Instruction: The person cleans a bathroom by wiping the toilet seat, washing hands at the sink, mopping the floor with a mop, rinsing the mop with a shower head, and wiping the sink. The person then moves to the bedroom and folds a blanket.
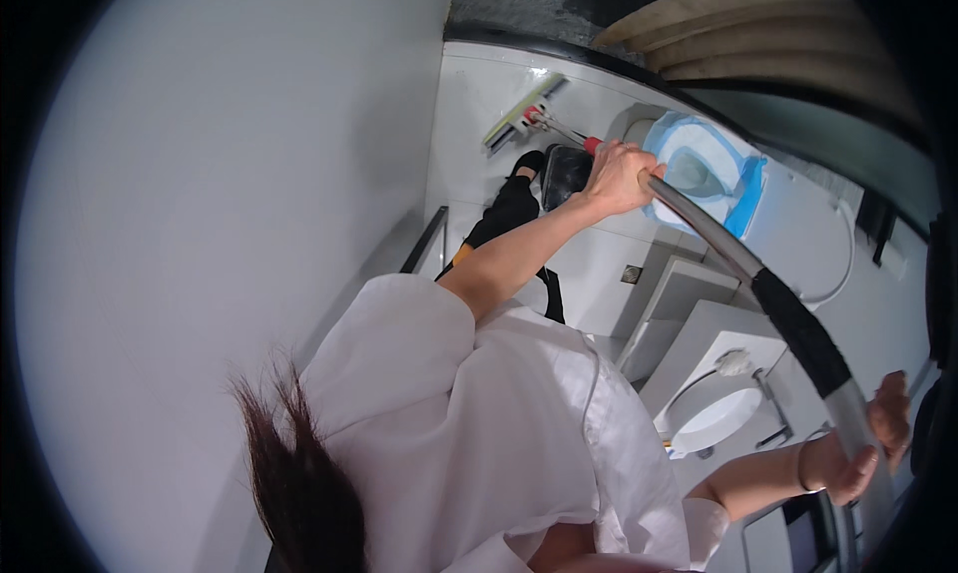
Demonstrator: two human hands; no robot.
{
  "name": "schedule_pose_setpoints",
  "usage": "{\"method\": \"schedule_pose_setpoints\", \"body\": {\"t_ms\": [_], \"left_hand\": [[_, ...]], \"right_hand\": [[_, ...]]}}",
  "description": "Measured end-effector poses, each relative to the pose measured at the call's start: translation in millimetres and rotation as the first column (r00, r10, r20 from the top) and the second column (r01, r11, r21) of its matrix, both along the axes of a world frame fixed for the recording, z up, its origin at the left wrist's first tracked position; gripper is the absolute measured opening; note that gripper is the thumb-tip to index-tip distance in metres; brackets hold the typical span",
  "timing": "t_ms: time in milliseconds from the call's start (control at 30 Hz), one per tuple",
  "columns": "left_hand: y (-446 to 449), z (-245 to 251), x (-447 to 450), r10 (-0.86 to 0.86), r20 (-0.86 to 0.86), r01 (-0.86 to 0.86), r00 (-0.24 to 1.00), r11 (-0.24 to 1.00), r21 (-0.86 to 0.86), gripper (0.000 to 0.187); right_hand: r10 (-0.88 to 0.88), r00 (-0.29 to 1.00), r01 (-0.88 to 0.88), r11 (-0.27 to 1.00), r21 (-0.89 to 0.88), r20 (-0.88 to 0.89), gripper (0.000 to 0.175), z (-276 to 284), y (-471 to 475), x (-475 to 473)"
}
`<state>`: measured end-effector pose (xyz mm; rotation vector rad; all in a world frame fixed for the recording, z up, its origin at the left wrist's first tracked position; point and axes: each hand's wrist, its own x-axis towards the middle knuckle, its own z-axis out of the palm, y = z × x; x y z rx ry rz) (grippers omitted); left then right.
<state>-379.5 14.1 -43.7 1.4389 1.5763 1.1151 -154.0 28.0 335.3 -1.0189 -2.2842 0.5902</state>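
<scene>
My left hand (620, 175) grips the metal handle (703, 225) of a sponge mop, just above its red part. Farther up, past a black foam sleeve (801, 330), my right hand (861, 453) is around the handle's upper end, thumb on one side and fingers on the other. The mop head (524, 116), with a yellow-green strip and slightly blurred, is down at the white tiled floor (479, 169). Next to my left hand is a toilet seat (703, 165) with a blue-edged plastic cover. Part of a black bin (563, 172) is hidden behind that hand.
A white wall (224, 161) rises on the left. A dark raised sill (539, 41) edges the floor, with a beige curtain (733, 30) beyond. A white washbasin (718, 421) and cabinet (707, 348) stand on the right. A floor drain (632, 274) lies between them and my foot (530, 163).
</scene>
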Motion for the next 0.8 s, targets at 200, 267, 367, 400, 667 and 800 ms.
{"method": "schedule_pose_setpoints", "body": {"t_ms": [200, 267, 367, 400, 667, 800], "left_hand": [[36, -18, -65, 0.489, -0.040, -0.483, 0.871, 0.869, 0.102, 0.021], [53, -40, -100, 0.538, -0.118, -0.525, 0.834, 0.842, 0.127, 0.012], [87, -72, -147, 0.467, -0.192, -0.485, 0.863, 0.873, -0.055, 0.009], [100, -80, -152, 0.432, -0.203, -0.463, 0.879, 0.875, -0.141, 0.011], [115, -78, -67, 0.148, -0.106, -0.161, 0.983, 0.979, -0.126, 0.019], [113, -59, -53, 0.073, -0.066, -0.083, 0.995, 0.982, -0.171, 0.021]], "right_hand": [[0.519, 0.840, -0.477, 0.845, -0.242, 0.157, 0.053, 0, 159, -3], [0.462, 0.871, -0.450, 0.886, -0.107, 0.168, 0.051, -50, 199, -30], [0.367, 0.924, -0.371, 0.928, 0.024, 0.108, 0.043, -120, 264, -84], [0.290, 0.955, -0.288, 0.957, -0.038, 0.060, 0.042, -129, 277, -96], [0.064, 0.993, -0.051, 0.990, -0.128, 0.095, 0.038, -68, 220, -24], [0.042, 0.999, -0.036, 0.959, -0.281, 0.017, 0.042, -55, 216, 4]]}}
